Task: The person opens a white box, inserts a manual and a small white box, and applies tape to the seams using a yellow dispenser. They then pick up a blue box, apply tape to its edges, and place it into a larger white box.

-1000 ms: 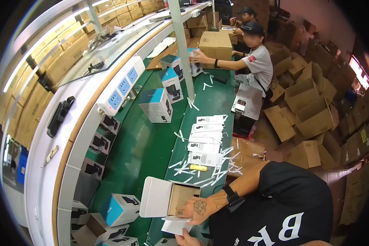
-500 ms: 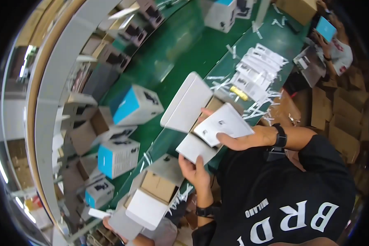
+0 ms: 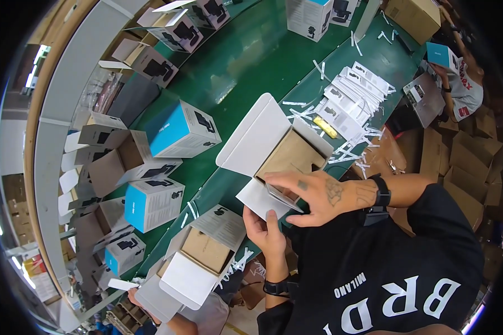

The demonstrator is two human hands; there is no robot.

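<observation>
An open white carton (image 3: 251,131) stands at a tilt on the table's near edge, its long flap raised. Inside it lies a brown cardboard insert (image 3: 288,155). My left hand (image 3: 267,231) pinches the carton's near white flap (image 3: 260,199) between thumb and fingers. Over the carton's near side spreads my right hand (image 3: 318,192), thumb stretched away from the fingers. Under its palm the edge of a white leaflet (image 3: 285,200) shows at the carton's inner side. The rest of the leaflet and some right fingertips are hidden.
White leaflets (image 3: 355,92) lie piled at the right among paper strips and a yellow object (image 3: 325,127). White-blue boxes (image 3: 184,131) stand at the left. Another open carton (image 3: 190,273) is lower left, beside a co-worker's hand (image 3: 134,297). Another person holds a blue box (image 3: 442,57).
The leaflet in my right hand has gone from flat above the carton to edge-on at its inner side. My right hand has turned back-up; my left still grips the flap.
</observation>
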